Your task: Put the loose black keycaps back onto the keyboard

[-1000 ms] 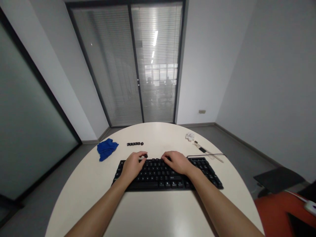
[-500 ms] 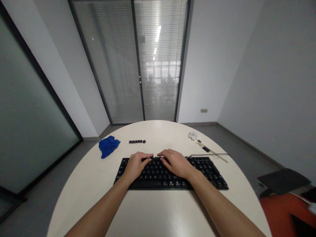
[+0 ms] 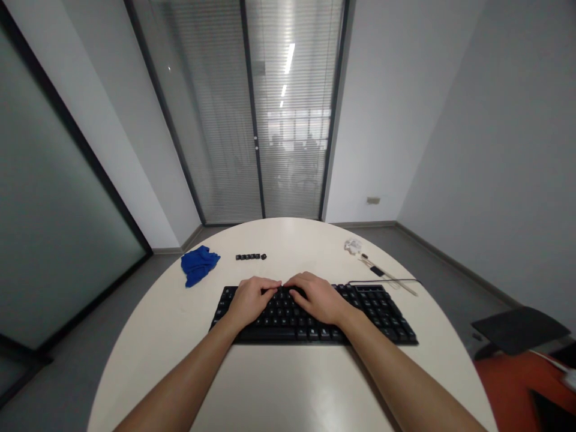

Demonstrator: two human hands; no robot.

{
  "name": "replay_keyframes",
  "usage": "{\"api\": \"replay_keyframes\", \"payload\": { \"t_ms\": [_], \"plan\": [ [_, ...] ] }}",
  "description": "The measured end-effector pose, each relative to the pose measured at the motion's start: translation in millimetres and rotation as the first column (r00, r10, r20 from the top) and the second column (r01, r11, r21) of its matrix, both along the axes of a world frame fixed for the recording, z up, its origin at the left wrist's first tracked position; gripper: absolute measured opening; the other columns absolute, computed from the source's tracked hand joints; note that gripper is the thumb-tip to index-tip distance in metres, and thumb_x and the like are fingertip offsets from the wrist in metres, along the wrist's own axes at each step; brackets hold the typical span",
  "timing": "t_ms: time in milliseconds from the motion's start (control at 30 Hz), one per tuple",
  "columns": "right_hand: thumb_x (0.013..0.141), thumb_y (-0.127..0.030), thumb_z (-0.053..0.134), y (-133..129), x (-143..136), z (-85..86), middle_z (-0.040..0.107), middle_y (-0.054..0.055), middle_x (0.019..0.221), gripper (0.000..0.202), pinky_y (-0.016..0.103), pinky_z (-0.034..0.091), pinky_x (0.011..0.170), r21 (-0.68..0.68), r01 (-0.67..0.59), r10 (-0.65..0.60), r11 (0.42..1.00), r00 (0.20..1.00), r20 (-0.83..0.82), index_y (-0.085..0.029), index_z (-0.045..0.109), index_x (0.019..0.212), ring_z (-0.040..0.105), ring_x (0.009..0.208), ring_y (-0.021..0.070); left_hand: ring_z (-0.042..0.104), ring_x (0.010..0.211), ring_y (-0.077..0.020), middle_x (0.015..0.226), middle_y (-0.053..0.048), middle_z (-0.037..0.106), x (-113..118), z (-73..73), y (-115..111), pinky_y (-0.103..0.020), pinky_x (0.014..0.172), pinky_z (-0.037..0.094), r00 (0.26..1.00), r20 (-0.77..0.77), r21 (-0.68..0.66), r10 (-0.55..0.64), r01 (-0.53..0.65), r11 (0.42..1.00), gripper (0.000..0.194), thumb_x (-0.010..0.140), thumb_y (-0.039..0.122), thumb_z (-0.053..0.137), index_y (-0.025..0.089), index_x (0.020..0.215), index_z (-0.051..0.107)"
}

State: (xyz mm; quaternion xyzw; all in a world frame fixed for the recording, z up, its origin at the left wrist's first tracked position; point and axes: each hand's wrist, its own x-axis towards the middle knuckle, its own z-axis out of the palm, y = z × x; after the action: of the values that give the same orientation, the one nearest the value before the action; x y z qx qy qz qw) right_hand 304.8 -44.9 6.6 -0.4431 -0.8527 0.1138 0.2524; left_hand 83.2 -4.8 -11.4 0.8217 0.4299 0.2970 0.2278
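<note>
A black keyboard [image 3: 279,335] lies lengthwise across the table under both of my hands. My left hand [image 3: 252,300] rests over its left half. The thumb and forefinger are pinched together at the back row of keys, and whatever is between them is too small to make out. Beside it, my right hand [image 3: 317,297] reaches over the middle keys. Its fingertips bend toward the same back-row spot, nearly meeting the left fingertips. A dark gap shows between the right thumb and forefinger, with nothing visible in it. Behind the keyboard lies a short row of loose black keycaps [image 3: 248,257].
A crumpled blue cloth [image 3: 198,265] lies at the left of the round white table [image 3: 270,384]. At the back right are a crumpled whitish item [image 3: 353,246] and a thin brush [image 3: 380,270]. The keyboard's cable [image 3: 387,281] runs across the brush. A red chair [image 3: 508,384] stands right.
The left thumb and forefinger have closed together, and the right fingertips have shifted slightly left toward them. The keyboard and the loose keycaps stay in place.
</note>
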Motion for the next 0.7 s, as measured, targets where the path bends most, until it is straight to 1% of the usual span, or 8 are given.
{"api": "replay_keyframes", "payload": {
  "t_ms": [233, 367, 467, 567, 700],
  "plan": [
    [0.097, -0.024, 0.050, 2, -1, -1.4, 0.071, 0.007, 0.112, 0.028, 0.036, 0.046, 0.098, -0.003, 0.011, -0.011, 1.000, 1.000, 0.004, -0.021, 0.067, 0.118, 0.061, 0.107, 0.0220, 0.070, 0.106, -0.0198, 0.109, 0.002, 0.077, 0, -4.6, 1, -0.033, 0.101, 0.050, 0.999, -0.006, 0.002, 0.049, -0.049, 0.999, 0.023, 0.091, 0.028, 0.060, 0.029, 0.106, 0.078],
    [0.097, -0.025, 0.050, 1, -1, -0.4, 0.071, 0.008, 0.112, 0.027, 0.036, 0.046, 0.097, -0.005, 0.024, -0.024, 1.000, 1.000, 0.014, -0.020, 0.067, 0.118, 0.061, 0.108, 0.0225, 0.069, 0.108, -0.0206, 0.111, 0.001, 0.076, 0, -7.2, 4, -0.033, 0.102, 0.049, 0.998, 0.013, -0.023, 0.066, -0.065, 0.998, 0.022, 0.091, 0.029, 0.062, 0.027, 0.106, 0.078],
    [0.097, -0.024, 0.050, 1, -1, -0.4, 0.071, 0.008, 0.112, 0.027, 0.036, 0.046, 0.097, -0.005, 0.024, -0.024, 1.000, 1.000, 0.011, -0.021, 0.067, 0.118, 0.061, 0.107, 0.0224, 0.070, 0.106, -0.0210, 0.109, 0.000, 0.077, 1, -7.5, 4, -0.033, 0.100, 0.050, 0.995, 0.020, -0.042, 0.094, -0.093, 0.995, 0.021, 0.089, 0.028, 0.064, 0.027, 0.104, 0.078],
    [0.097, -0.024, 0.050, 1, -1, -0.6, 0.071, 0.007, 0.112, 0.027, 0.036, 0.046, 0.098, -0.007, 0.019, -0.019, 1.000, 1.000, 0.003, -0.022, 0.067, 0.118, 0.061, 0.107, 0.0221, 0.070, 0.104, -0.0215, 0.107, 0.000, 0.077, 3, -2.7, 0, -0.033, 0.100, 0.050, 0.996, -0.031, 0.019, 0.080, -0.079, 0.997, 0.019, 0.089, 0.028, 0.064, 0.026, 0.101, 0.079],
    [0.097, -0.023, 0.051, 1, -1, -0.8, 0.071, 0.007, 0.113, 0.028, 0.037, 0.046, 0.098, -0.011, 0.017, -0.017, 1.000, 1.000, 0.002, -0.023, 0.067, 0.120, 0.061, 0.107, 0.0223, 0.069, 0.103, -0.0218, 0.107, 0.000, 0.077, 4, 7.8, -10, -0.035, 0.099, 0.049, 0.985, -0.165, 0.146, 0.051, -0.027, 0.989, 0.024, 0.091, 0.022, 0.057, 0.027, 0.104, 0.078]
  ]
}}
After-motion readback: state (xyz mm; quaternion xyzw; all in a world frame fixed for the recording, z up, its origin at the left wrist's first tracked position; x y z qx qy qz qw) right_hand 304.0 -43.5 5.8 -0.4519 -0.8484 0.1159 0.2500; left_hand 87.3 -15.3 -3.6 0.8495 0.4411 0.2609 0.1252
